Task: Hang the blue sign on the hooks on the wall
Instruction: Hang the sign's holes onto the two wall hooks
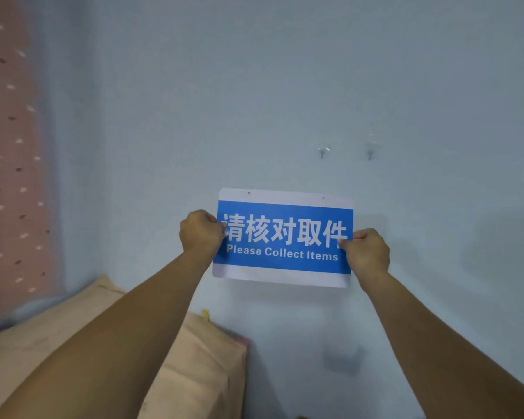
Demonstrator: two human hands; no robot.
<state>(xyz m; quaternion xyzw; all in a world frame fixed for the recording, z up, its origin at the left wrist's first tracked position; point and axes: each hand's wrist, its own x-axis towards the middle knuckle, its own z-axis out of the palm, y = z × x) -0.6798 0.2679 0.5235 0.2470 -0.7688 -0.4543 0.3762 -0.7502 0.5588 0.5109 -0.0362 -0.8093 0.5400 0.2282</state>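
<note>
Both hands' grip—left hand [201,231], right hand [366,250]—on blue sign [285,237] side edges, hooks [323,152] above, apart.

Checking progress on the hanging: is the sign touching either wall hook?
Apart. In the head view the blue sign, held by the left hand and right hand, sits below both hooks, with bare wall between.
</note>
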